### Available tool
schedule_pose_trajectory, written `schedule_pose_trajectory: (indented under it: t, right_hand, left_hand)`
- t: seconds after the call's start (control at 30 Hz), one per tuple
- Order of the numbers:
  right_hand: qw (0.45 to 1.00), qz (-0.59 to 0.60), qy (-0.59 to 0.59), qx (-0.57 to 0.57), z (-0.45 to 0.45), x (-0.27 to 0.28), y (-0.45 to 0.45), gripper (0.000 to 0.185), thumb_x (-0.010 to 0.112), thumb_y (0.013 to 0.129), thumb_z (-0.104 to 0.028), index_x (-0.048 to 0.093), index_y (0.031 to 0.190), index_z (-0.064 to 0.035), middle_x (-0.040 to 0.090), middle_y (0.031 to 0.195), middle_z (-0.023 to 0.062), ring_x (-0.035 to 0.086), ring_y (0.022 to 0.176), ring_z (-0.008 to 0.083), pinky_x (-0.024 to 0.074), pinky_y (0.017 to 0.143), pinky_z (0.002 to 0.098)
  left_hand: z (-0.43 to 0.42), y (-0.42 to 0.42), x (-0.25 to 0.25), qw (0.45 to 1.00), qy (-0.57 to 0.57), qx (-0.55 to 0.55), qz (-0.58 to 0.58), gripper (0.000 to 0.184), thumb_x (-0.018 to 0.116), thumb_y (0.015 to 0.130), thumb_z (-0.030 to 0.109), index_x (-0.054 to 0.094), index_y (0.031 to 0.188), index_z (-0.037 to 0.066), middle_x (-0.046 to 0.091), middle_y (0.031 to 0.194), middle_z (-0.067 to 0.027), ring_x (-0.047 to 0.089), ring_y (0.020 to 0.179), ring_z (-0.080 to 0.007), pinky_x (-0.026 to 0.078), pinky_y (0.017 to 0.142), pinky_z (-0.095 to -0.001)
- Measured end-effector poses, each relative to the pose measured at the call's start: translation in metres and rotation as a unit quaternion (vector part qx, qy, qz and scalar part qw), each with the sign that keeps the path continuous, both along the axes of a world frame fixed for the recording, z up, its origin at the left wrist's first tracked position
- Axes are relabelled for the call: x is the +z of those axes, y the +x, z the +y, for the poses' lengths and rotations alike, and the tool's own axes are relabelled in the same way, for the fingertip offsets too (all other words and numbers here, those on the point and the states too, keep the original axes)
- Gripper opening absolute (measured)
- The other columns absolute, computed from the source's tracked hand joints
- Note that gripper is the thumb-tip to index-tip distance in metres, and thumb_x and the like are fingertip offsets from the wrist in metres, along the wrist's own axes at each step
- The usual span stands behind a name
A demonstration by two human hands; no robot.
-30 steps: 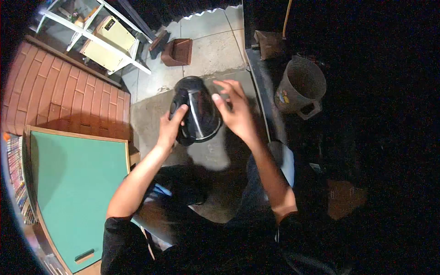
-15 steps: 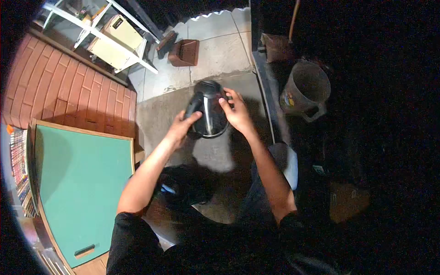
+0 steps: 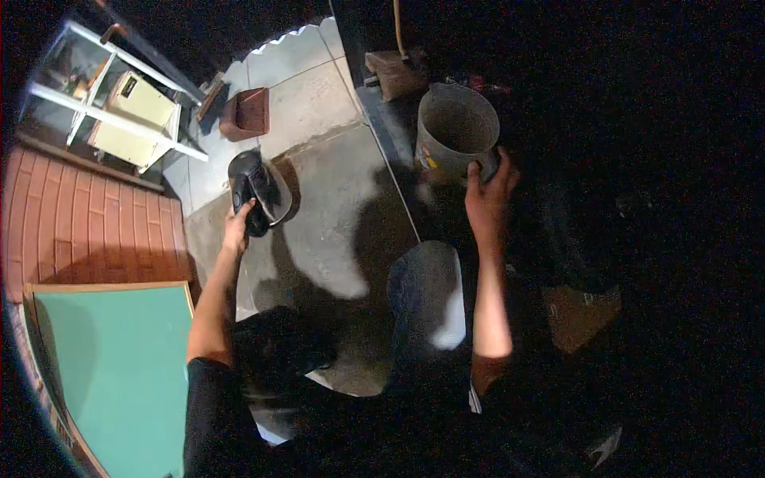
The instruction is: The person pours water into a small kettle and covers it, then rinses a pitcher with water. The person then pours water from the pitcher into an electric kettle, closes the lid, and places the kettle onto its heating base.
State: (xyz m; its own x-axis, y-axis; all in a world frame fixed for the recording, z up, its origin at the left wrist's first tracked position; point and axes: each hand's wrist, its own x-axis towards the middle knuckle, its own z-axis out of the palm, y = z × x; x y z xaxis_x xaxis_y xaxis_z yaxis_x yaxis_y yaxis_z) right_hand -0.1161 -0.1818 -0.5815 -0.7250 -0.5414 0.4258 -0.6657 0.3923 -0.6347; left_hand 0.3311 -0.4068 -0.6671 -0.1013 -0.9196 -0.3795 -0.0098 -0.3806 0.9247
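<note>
An electric kettle (image 3: 275, 195), black with a shiny metal body, is tilted over the concrete floor. My left hand (image 3: 237, 225) is closed around its black handle. To the right stands a large grey plastic jug (image 3: 450, 163) with a coloured print on its side and its mouth facing up. My right hand (image 3: 490, 191) is at the jug's handle, thumb on one side and fingers curled on the other; the handle is largely hidden by the hand and shadow.
A brown dustpan (image 3: 247, 111) lies on the pale tiles beyond the kettle. The green board (image 3: 119, 366) leans near the brick wall (image 3: 88, 215) at left. A white-framed glass pane (image 3: 119, 119) stands behind. A cardboard piece (image 3: 582, 315) lies in the dark at right.
Both hands were on the kettle before. My right hand has let go of it and moved right to the jug's handle; my left hand now holds the kettle alone. The view has shifted right.
</note>
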Motion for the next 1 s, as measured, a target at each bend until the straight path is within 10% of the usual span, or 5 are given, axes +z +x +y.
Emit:
schedule_pose_trajectory:
  t: [0.17,0.33,0.7,0.87,1.0]
  right_hand:
    - [0.994,-0.059,-0.059,0.073,-0.013,-0.039,-0.016,0.060,0.057,0.092,-0.040,0.035,0.134,-0.0036,0.044,0.121,0.0213,0.057,0.103,0.0303,0.0533,0.070,0.0369]
    - [0.920,-0.375,-0.058,0.096,-0.015,-0.031,-0.041,0.047,0.052,0.094,-0.045,0.047,0.115,-0.0034,0.057,0.092,0.0092,0.061,0.056,0.0163,0.0499,0.053,0.0318]
    - [0.832,-0.539,-0.054,0.119,0.004,-0.020,-0.030,0.047,0.050,0.093,-0.051,0.056,0.104,-0.0060,0.057,0.090,0.0056,0.061,0.070,0.0160,0.0506,0.064,0.0316]
    - [0.838,-0.518,-0.084,0.148,0.014,-0.013,-0.001,0.044,0.052,0.094,-0.049,0.057,0.105,-0.0073,0.054,0.088,0.0027,0.055,0.071,0.0125,0.0478,0.068,0.0294]
    - [0.795,-0.568,-0.163,0.134,0.021,0.009,0.038,0.032,0.052,0.096,-0.038,0.057,0.102,-0.0076,0.053,0.087,0.0019,0.053,0.072,0.0118,0.0454,0.069,0.0284]
  left_hand:
    - [0.013,-0.009,-0.037,0.995,0.002,0.059,0.082,0.038,0.067,0.085,0.019,0.059,0.119,0.004,0.061,0.115,-0.0069,0.057,0.103,-0.0190,0.042,0.092,-0.0327]
    - [0.023,-0.005,-0.070,0.999,-0.012,0.001,0.032,0.022,0.062,0.086,0.014,0.065,0.107,0.007,0.064,0.105,-0.0012,0.057,0.096,-0.0147,0.042,0.088,-0.0287]
    - [0.017,0.031,-0.114,0.999,0.003,-0.048,0.011,0.018,0.067,0.085,0.012,0.066,0.102,0.005,0.067,0.096,-0.0011,0.060,0.088,-0.0115,0.045,0.082,-0.0282]
    - [0.039,0.002,-0.045,0.977,0.092,-0.058,-0.183,0.023,0.073,0.080,0.014,0.066,0.097,0.001,0.067,0.091,-0.0040,0.062,0.082,-0.0133,0.047,0.076,-0.0296]
    - [0.031,0.028,-0.098,0.994,0.036,-0.061,-0.083,0.028,0.075,0.078,0.014,0.065,0.099,-0.002,0.067,0.087,-0.0046,0.062,0.082,-0.0150,0.047,0.080,-0.0308]
